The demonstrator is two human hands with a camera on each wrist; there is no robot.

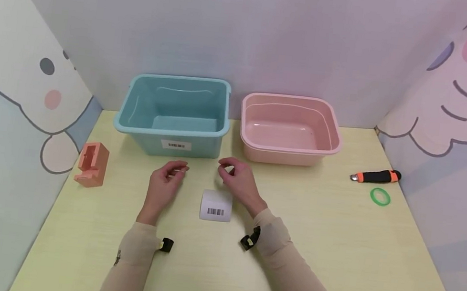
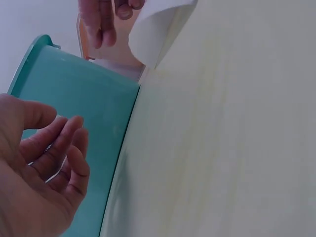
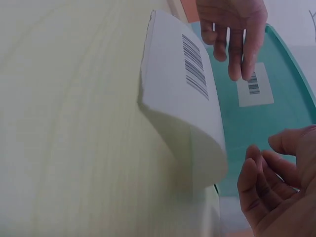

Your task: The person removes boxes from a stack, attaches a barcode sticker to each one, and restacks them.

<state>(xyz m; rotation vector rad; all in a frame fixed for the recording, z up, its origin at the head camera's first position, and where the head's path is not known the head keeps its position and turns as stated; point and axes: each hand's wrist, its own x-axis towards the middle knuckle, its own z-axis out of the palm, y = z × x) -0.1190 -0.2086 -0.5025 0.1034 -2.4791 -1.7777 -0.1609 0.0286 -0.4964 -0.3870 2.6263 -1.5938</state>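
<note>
A curled white barcode label (image 1: 216, 206) lies on the table between the forearms, its far edge lifted in the right wrist view. In front of the blue-green bin (image 1: 170, 133) is my left hand (image 1: 164, 181), its fingers loosely bent and holding nothing. My right hand (image 1: 240, 180) hovers just beyond the loose label, near the gap between the bins, thumb and fingers apart with nothing visible between them. On the front wall of the blue-green bin sits another barcode label (image 1: 176, 145), flat against the plastic.
To the right of the blue-green bin stands a pink bin (image 1: 286, 157). A salmon-coloured holder (image 1: 98, 168) is at the table's left edge. Near the right edge lie an orange and black utility knife (image 1: 377, 176) and a green tape ring (image 1: 372, 195). Printed walls border the table.
</note>
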